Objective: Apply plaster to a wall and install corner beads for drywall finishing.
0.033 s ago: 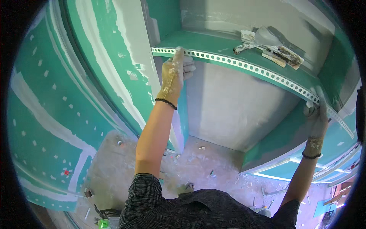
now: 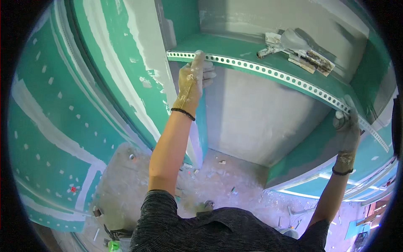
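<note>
Perforated corner bead (image 2: 277, 74): a long pale strip with round holes, lying along the front edge of the green drywall niche shelf (image 2: 235, 46).

Left hand (image 2: 191, 82): gloved, plaster-smeared, reaching up; its grip is closing around the strip near its left end, fingers curling over the shelf edge.

Right hand (image 2: 346, 124): gloved, its grip is pinching the strip close to its right end, fingers wrapping over the top.

Putty knives (image 2: 298, 50): crusted with compound, lying on the shelf behind the bead.

Floor (image 2: 226, 180): showing below, strewn with plaster debris.
</note>
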The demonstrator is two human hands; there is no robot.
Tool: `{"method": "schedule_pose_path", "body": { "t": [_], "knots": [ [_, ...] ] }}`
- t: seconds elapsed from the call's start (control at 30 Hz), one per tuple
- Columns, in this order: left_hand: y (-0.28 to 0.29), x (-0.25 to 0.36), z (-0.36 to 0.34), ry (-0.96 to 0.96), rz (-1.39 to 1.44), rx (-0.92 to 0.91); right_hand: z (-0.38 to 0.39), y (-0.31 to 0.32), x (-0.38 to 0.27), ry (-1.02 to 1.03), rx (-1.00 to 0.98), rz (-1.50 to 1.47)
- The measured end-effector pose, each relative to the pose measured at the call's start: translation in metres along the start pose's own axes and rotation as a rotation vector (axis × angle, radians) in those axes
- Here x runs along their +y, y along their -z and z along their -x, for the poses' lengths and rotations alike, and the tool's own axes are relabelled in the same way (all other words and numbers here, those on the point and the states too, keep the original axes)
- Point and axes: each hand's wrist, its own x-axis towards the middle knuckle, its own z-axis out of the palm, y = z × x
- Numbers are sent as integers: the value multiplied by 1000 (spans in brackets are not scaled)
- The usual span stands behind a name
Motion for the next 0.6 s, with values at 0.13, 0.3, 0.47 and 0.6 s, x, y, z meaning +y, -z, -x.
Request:
{"method": "schedule_pose_path", "body": {
  "t": [0.13, 0.3, 0.47, 0.6],
  "knots": [
    [-28, -9, 12, -66, -129, -179, 13, -9, 3, -18, 72, -54],
    [-19, 3, 7, 107, -135, -25, -12, -24, 26, -131, -3, -43],
    [-57, 2, 22, 56, -322, -60, 5, -42, -1, -212, 469, -204],
    [-57, -1, 17, 79, -352, -2, 5, -31, 0, -308, 567, -277]
  ]
}}
